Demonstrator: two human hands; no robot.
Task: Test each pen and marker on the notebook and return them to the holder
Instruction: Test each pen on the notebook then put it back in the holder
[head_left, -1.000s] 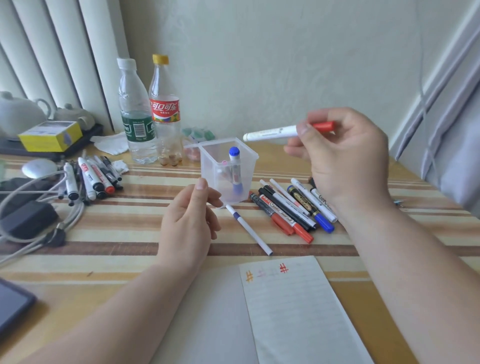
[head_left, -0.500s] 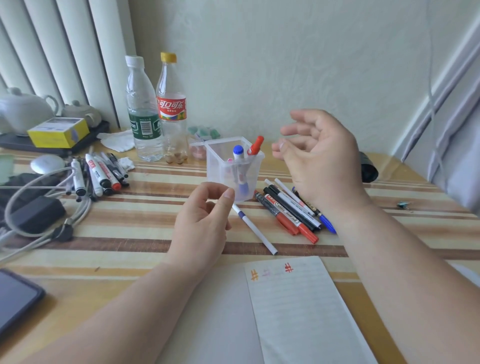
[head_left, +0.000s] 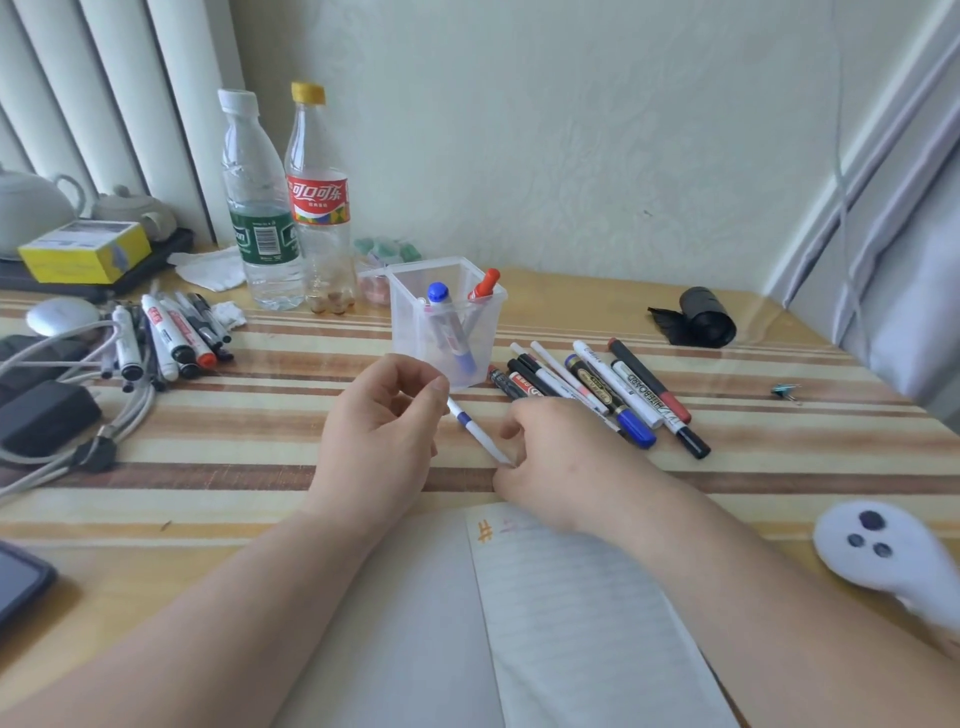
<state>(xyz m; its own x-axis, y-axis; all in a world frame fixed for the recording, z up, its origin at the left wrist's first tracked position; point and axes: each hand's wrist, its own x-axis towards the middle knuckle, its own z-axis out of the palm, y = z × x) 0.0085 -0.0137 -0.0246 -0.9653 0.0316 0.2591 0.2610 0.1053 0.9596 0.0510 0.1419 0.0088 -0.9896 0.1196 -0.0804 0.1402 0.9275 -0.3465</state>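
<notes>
A clear plastic holder (head_left: 415, 332) stands mid-table with a blue-capped marker (head_left: 438, 293) and a red-capped marker (head_left: 485, 283) upright inside. In front of it a white pen with a blue band (head_left: 474, 427) lies on the striped cloth. My right hand (head_left: 556, 462) rests on the table with its fingertips pinched on the pen's near end. My left hand (head_left: 379, 441) hovers beside the pen's far end, loosely curled and holding nothing. The open notebook (head_left: 571, 634) lies below my hands, with an orange hash mark (head_left: 484, 532) at the page top.
Several markers (head_left: 613, 395) lie right of the holder, and another pile (head_left: 166, 338) at left beside cables (head_left: 119, 415). Two bottles (head_left: 291, 208), a yellow box (head_left: 85, 252) and teapots stand behind. A black roll (head_left: 704, 317), a white controller (head_left: 893, 551) and a phone (head_left: 21, 582) sit around.
My right hand dropped the red-capped marker into the holder, then came down onto the white pen on the table. My left hand stayed beside the holder.
</notes>
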